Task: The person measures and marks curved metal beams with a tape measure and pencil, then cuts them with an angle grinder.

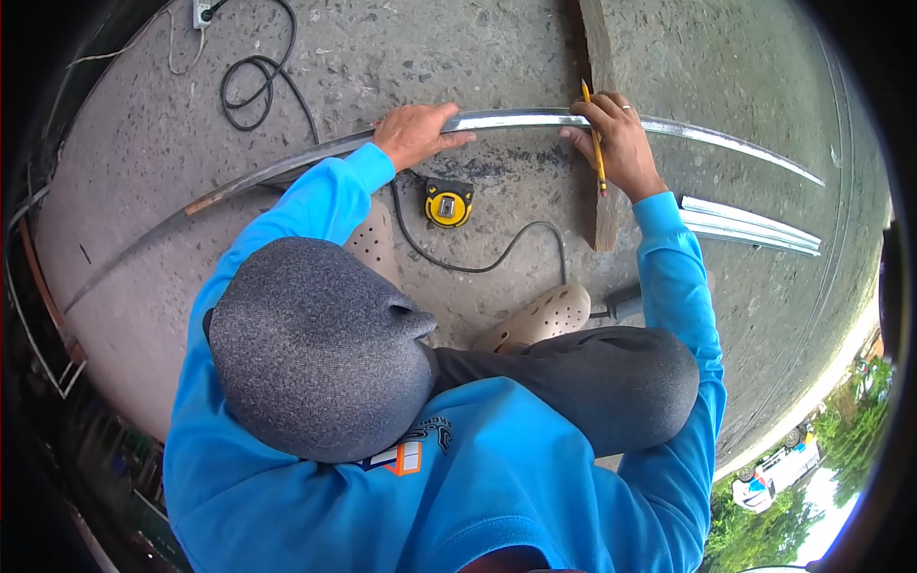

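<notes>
Head view | left hand [415,135] clamps metal strip [516,120], which crosses wooden piece [601,227] | right hand [616,141] pinches pencil [599,160] crosswise at strip | step, judged: steadying strip, pencil ready | next move likely calls for firm left hold, pencil tip on strip
</notes>
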Demonstrator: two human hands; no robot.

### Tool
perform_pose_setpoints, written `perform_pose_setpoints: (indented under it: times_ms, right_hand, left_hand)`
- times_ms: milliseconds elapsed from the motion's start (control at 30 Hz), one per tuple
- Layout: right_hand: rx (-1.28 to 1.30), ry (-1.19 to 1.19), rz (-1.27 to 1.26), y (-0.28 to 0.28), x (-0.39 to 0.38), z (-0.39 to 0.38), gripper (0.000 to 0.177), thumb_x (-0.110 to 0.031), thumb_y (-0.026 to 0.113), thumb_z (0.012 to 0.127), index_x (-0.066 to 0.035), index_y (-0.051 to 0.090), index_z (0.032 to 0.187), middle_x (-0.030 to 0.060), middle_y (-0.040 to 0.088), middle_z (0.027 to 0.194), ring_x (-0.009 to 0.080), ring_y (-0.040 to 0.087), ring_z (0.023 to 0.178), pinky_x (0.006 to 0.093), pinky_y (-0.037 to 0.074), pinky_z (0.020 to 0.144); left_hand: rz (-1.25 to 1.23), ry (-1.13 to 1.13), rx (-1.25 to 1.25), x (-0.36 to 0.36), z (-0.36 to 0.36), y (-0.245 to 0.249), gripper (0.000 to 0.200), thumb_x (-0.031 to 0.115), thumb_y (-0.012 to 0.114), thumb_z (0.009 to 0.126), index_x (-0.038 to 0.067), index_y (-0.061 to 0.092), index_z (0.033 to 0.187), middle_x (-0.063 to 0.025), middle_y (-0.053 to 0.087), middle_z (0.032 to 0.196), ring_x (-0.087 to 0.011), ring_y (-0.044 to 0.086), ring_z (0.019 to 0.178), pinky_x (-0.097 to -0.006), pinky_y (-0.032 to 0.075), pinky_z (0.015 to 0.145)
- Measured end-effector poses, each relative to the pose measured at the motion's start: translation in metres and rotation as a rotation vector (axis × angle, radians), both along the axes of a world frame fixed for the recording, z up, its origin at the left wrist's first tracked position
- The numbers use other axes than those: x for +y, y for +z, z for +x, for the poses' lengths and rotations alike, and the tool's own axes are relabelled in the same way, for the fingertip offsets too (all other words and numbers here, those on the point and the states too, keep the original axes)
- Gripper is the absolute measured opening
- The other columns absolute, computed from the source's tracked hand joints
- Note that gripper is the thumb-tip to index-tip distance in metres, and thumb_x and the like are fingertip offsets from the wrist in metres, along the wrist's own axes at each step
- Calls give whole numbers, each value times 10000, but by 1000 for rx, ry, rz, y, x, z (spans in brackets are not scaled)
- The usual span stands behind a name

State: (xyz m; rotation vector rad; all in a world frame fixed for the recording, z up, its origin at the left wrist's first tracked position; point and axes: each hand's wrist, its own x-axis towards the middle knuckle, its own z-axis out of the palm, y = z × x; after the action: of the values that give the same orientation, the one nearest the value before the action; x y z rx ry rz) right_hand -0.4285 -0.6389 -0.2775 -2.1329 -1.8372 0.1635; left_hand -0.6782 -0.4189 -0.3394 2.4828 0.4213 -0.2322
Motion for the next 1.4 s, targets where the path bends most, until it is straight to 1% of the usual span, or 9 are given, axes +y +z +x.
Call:
perform_pose_setpoints:
  times_ms: [67,133,167,300,500,1067,1200,1267,1400]
  right_hand:
    - [115,-55,-24,15,-4,-17,366,-314,621,997,-59,645,1258,182,679,982,355,665,959,462,480,1002]
    - [844,-322,-58,15,-2,-37,380,-277,596,1000,-43,622,1298,193,673,963,345,666,941,445,517,928]
    - [877,-367,-47,5,0,-47,310,-206,619,942,-23,639,1191,188,673,943,338,665,916,442,527,873]
    - [738,-151,-4,-12,7,-52,156,-99,669,807,-26,583,914,163,672,895,333,661,875,430,523,823]
    - [699,-179,-12,-22,10,-48,112,-72,653,780,-20,573,839,159,647,827,348,647,813,427,525,759]
    - [559,-118,30,-23,8,-51,111,-68,665,825,-41,563,861,111,633,824,252,621,770,366,505,698]
    - [635,-183,24,-23,8,-53,123,-64,674,820,-40,561,865,114,633,826,264,621,772,384,509,704]
    - [491,-40,73,-25,9,-51,154,-68,704,781,-24,581,863,168,624,817,376,635,791,438,525,721]
    - [767,-332,91,-22,11,-52,129,-112,668,859,-12,603,908,176,687,867,326,690,819,397,542,746]
  left_hand:
    - [-34,11,130,1,5,4,553,613,637,915,107,655,1139,-141,701,825,-345,699,782,-461,538,655]
    - [-2,-3,47,4,3,0,596,636,638,904,71,667,1089,-153,642,670,-359,674,671,-482,531,644]
    - [-5,-9,50,5,5,0,596,636,638,904,71,667,1089,-153,642,670,-359,674,671,-482,531,644]
    - [-88,-9,142,9,8,-1,616,664,642,886,70,679,1046,-155,638,671,-355,665,666,-486,509,627]
    - [-110,13,197,10,11,12,545,634,661,890,111,688,1039,-139,659,720,-334,654,679,-456,481,621]
    - [-155,15,218,11,12,10,544,623,683,879,115,707,1072,-123,681,748,-302,669,707,-439,486,634]
    - [-141,16,215,11,12,12,573,639,676,873,110,709,1091,-126,683,757,-302,669,707,-442,487,634]
    - [-169,25,209,11,12,11,579,642,675,872,109,709,1096,-128,683,761,-305,671,713,-444,490,638]
    - [-146,9,161,11,9,6,576,635,669,882,94,689,1077,-141,681,756,-327,679,734,-456,503,657]
